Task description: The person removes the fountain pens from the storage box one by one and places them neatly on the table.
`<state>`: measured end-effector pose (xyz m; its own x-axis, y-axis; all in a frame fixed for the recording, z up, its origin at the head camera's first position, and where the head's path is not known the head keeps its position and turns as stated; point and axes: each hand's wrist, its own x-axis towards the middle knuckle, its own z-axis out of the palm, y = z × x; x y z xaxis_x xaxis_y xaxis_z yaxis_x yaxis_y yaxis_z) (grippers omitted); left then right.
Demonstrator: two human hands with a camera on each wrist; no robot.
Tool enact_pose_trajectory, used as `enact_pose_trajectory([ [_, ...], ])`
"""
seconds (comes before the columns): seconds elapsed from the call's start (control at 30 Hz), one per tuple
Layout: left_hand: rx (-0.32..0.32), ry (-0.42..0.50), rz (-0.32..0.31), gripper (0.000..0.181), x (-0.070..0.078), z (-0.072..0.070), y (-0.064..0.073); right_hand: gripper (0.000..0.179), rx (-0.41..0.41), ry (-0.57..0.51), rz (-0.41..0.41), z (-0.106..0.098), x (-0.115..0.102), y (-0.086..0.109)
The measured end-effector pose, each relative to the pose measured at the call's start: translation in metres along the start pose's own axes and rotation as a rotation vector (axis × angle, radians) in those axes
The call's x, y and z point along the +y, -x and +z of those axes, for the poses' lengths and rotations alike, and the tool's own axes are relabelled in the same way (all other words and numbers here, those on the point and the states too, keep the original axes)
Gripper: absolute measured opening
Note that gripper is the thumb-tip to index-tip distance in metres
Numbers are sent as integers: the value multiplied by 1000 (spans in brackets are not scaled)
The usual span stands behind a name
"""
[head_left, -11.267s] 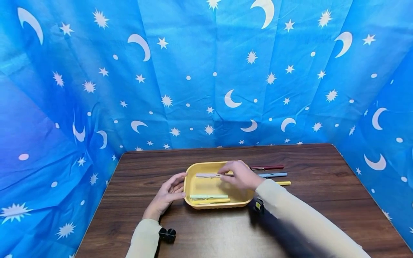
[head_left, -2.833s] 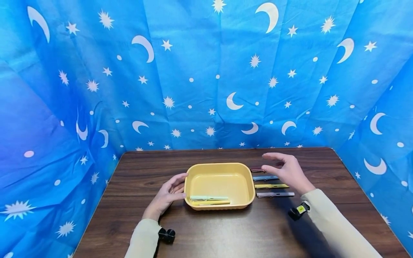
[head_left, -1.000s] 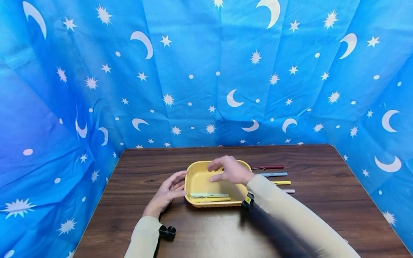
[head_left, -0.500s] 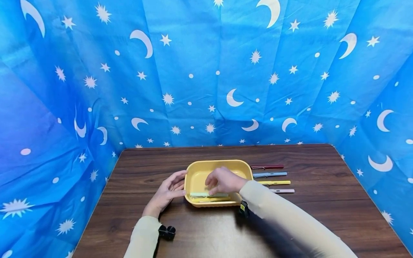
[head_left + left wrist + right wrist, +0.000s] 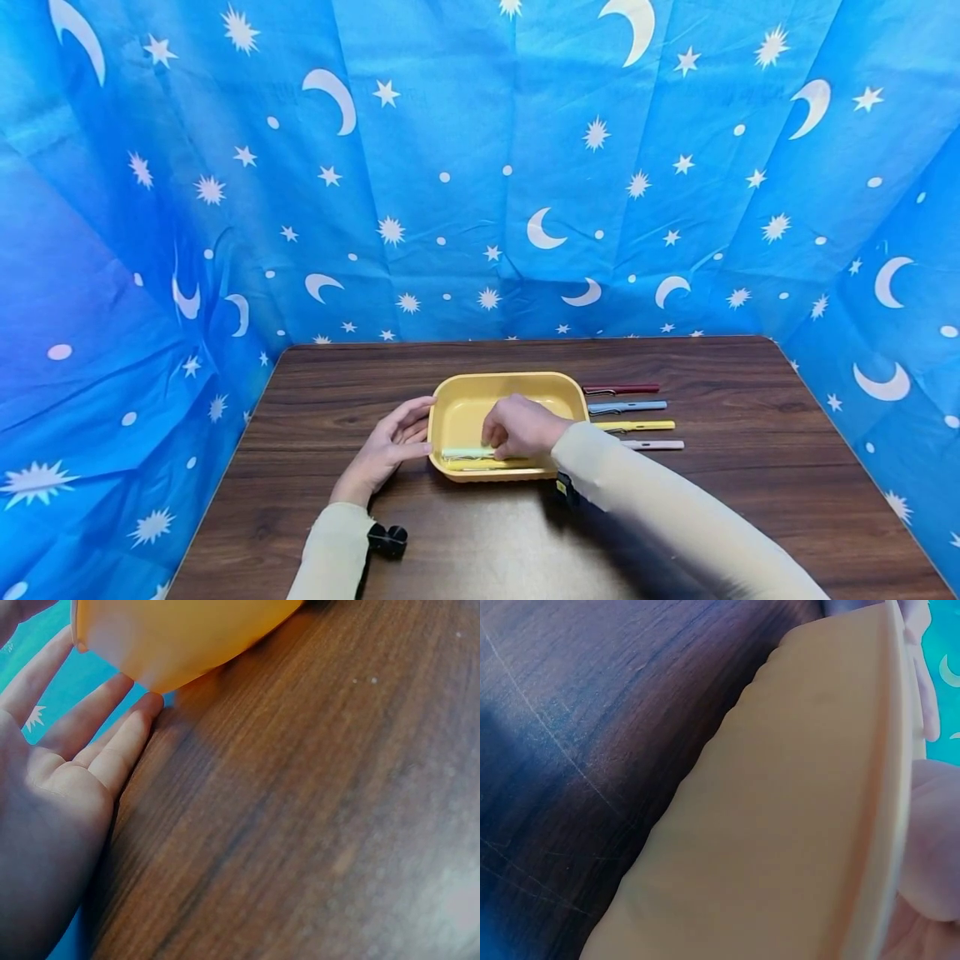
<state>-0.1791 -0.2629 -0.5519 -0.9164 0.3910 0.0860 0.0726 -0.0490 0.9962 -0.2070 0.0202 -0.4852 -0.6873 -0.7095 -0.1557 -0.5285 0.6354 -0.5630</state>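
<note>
A yellow tray (image 5: 510,377) stands on the table. At its left end is my left hand (image 5: 382,454), thumb and fingers spread along the wall; the left wrist view shows straight fingers touching the tray's outside (image 5: 180,637). My right hand (image 5: 525,427) reaches down inside, fingertips curled and pinching a pale green pen (image 5: 463,453) near the front wall. Alongside it lies a yellow pen (image 5: 468,467), partly covered by the hand. In the right wrist view the tray's outer wall (image 5: 765,787) hides most of the right hand (image 5: 937,840).
Right of the tray, pens lie in a row: dark red (image 5: 626,389), blue-grey (image 5: 630,407), yellow (image 5: 645,425) and pale lilac (image 5: 660,445), the front ones partly behind the right sleeve (image 5: 660,500). Blue star-patterned cloth (image 5: 450,208) surrounds the wooden table (image 5: 337,375).
The lilac pen, earlier held in the tray, now lies in the row. My right hand went from the row back into the tray and down to the green pen. The left hand stayed.
</note>
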Motion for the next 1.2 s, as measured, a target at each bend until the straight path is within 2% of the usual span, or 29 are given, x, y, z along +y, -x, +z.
enact_pose_trajectory([
  [0.13,-1,3,2,74,0,0,0,17,12,45,15,2,2,0],
  [0.47,-5,17,2,74,0,0,0,17,55,159,-11,5,4,0],
  [0.7,-9,23,10,73,1,0,0,12,49,84,-25,2,6,2],
  [0.87,-7,15,9,73,1,0,0,8,60,6,-73,1,9,4],
  [1.07,-1,8,2,73,1,1,0,10,105,-75,-114,0,14,5],
  [1.2,-4,4,6,74,1,1,0,11,159,-58,-146,-4,16,8],
])
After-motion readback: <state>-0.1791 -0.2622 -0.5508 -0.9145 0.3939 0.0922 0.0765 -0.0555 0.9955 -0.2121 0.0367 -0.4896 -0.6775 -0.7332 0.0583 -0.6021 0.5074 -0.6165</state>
